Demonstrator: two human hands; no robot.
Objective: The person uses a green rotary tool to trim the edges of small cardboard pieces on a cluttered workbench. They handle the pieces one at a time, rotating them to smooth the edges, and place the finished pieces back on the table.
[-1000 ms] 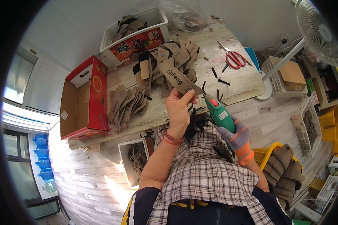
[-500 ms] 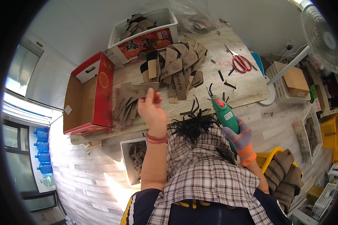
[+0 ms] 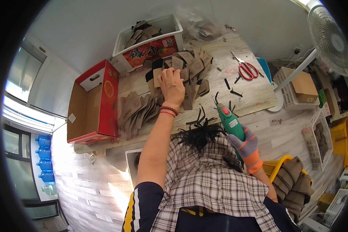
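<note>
My bare left hand (image 3: 171, 86) is over the heap of brown fabric pieces (image 3: 197, 66), its fingers curled and closed on one of them; the fingertips are partly hidden. In my gloved right hand (image 3: 245, 142) is a green handheld power tool (image 3: 232, 123) with a red button and a narrow tip pointing at the table. A fanned stack of brown fabric pieces (image 3: 132, 109) lies left of my left wrist. Black strip offcuts (image 3: 199, 135) are bunched on the checked apron (image 3: 208, 166) in my lap, left of the tool.
A red carton (image 3: 109, 96) stands at the table's left, and a white bin (image 3: 176, 29) with more pieces at the back. Red-handled scissors (image 3: 248, 71) lie on the table (image 3: 255, 92) at right, near scattered black strips. A fan (image 3: 332, 40) and yellow basket (image 3: 274, 168) stand right.
My left hand has let go of a brown piece at the left stack and moved right and away from me to the heap. The right hand with the tool stays nearly still.
</note>
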